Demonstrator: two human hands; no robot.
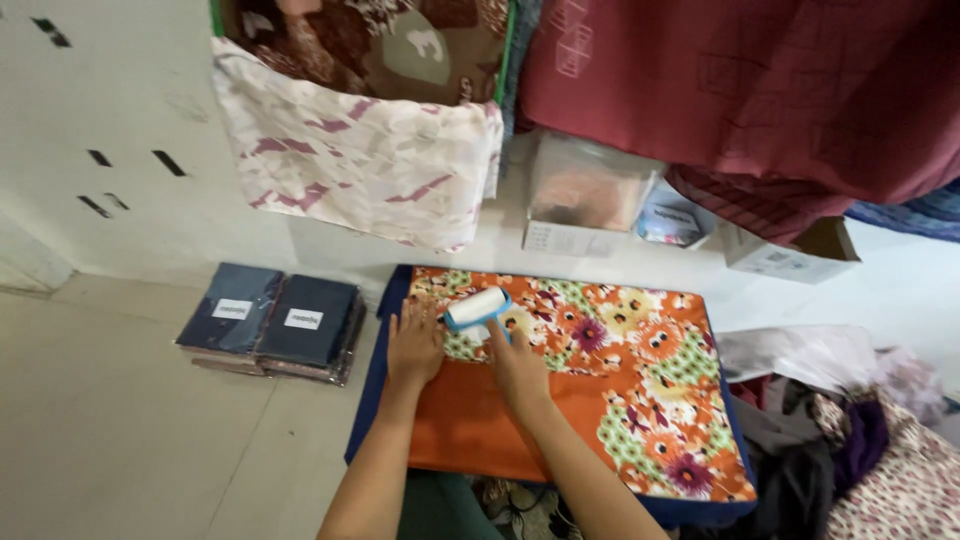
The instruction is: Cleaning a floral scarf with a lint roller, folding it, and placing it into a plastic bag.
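The left hand [413, 347] lies flat, fingers spread, pinning the orange flowered folded cloth [590, 390] on the floor while the right hand's [515, 362] grip closes around the blue-handled white lint roller [477, 309] resting on it.

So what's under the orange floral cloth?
A dark blue layer shows along the orange floral cloth's left and bottom edges. Whatever lies beneath the middle is covered.

We've got an orange floral cloth [600, 380] spread flat on a dark blue pad, plain orange along its near left part, busy with flowers toward the right and far edge. On it sits 1 lint roller [477, 308], white drum in a blue frame, lying sideways near the cloth's far left corner.
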